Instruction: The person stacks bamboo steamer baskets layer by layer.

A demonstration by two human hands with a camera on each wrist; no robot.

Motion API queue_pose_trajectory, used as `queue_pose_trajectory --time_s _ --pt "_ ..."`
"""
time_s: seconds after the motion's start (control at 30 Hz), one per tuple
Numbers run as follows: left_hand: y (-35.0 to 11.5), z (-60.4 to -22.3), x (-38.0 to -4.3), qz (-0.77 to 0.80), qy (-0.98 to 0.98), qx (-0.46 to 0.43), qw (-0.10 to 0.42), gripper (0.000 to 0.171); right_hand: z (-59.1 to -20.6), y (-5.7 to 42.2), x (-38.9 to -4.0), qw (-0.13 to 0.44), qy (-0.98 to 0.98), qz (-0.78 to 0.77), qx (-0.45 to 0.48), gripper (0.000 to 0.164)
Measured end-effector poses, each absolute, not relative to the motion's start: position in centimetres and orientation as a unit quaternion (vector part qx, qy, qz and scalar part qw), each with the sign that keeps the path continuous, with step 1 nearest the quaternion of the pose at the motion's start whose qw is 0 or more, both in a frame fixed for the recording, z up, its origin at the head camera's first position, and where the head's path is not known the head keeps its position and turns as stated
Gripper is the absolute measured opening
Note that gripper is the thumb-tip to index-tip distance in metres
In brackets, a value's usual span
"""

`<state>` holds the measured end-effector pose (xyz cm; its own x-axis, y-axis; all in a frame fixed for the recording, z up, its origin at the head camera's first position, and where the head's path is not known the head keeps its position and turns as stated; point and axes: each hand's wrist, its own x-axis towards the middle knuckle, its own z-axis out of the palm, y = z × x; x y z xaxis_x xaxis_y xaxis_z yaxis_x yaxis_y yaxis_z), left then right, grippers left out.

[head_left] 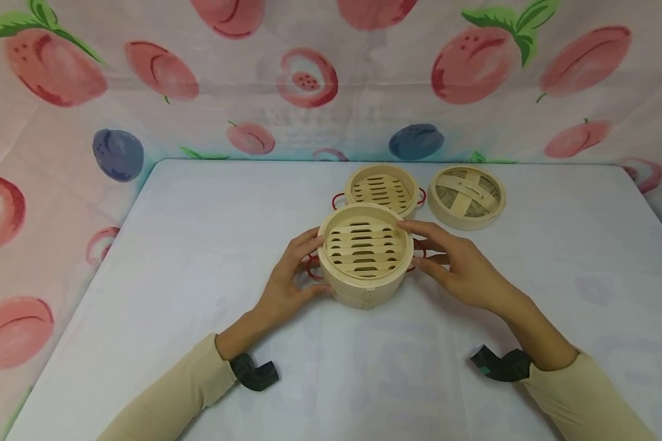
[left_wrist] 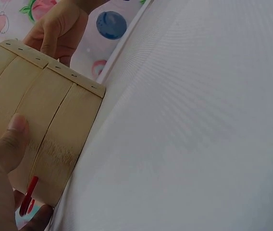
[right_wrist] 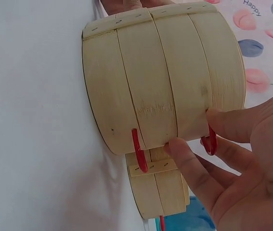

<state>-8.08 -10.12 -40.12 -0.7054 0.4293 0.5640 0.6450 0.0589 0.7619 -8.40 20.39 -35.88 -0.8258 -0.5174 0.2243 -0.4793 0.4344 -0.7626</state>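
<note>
Two stacked steamers (head_left: 366,256), held by left hand (head_left: 287,277) and right hand (head_left: 466,268)

Basket (head_left: 382,185) behind steamer stack (head_left: 366,263), lid (head_left: 466,197) at basket's right

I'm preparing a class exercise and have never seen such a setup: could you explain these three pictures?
There is no machine here: the grip is a person's bare left hand and right hand. The wide picture comes from a camera on the person's head, looking forward and down. The two close ones come from small black cameras, one on each wrist.

Both hands hold a bamboo steamer stack from opposite sides; it has red handles. Behind it, on the white tabletop, stand a slatted basket and, to its right, a woven lid.
</note>
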Motion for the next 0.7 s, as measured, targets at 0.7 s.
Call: queue_pose_trajectory --time_s 0.7 --pt "-10.31 -40.0 -8.07 -0.584 -0.707 -0.388 0.095 0.091 -35.56 20.28 -8.25 0.015 0.854 -0.43 -0.292 0.064"
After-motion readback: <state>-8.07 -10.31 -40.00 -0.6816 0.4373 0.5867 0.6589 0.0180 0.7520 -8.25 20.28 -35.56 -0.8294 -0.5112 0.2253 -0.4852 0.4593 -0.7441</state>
